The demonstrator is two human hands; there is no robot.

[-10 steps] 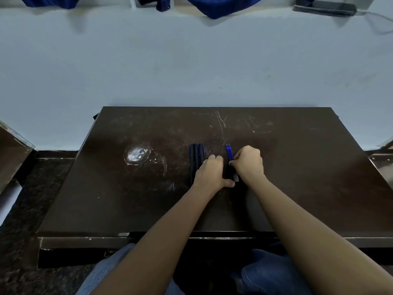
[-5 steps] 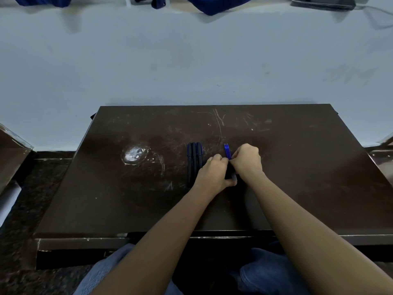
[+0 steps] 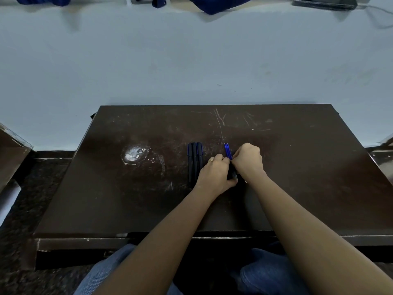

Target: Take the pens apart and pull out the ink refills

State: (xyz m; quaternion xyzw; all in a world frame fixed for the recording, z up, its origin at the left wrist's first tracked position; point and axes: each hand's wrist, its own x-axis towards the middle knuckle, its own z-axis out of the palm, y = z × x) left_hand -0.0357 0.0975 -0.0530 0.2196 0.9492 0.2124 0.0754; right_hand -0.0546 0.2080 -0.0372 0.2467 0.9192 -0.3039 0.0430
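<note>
Hands meet a little right of the middle of a dark, scratched table (image 3: 297,188), both closed on one dark pen (image 3: 234,176) that lies between them, pointing from the near edge toward the far edge. The left hand (image 3: 214,174), with a ring (image 3: 210,160) on one finger, has its fingers curled over the pen and its thumb tucked under the near end. The right hand (image 3: 247,161) is curled into a loose fist, its fingertips pinching the far end of the pen right against the left fingertips; the contact itself is mostly hidden by the knuckles. Just beyond those fingertips, a few blue refills (image 3: 227,150) lie side by side on the table, tips toward the far edge, their near ends hidden by the right hand. Just left of the left hand, three dark pens (image 3: 195,160) lie close together in a row, parallel to the refills, with the left hand covering part of their near ends. Well to the left, toward the left edge, a round whitish scuff (image 3: 134,155) marks the surface. Blue jeans (image 3: 270,271) show below the near edge, and a pale wall (image 3: 191,60) rises behind the far edge
</note>
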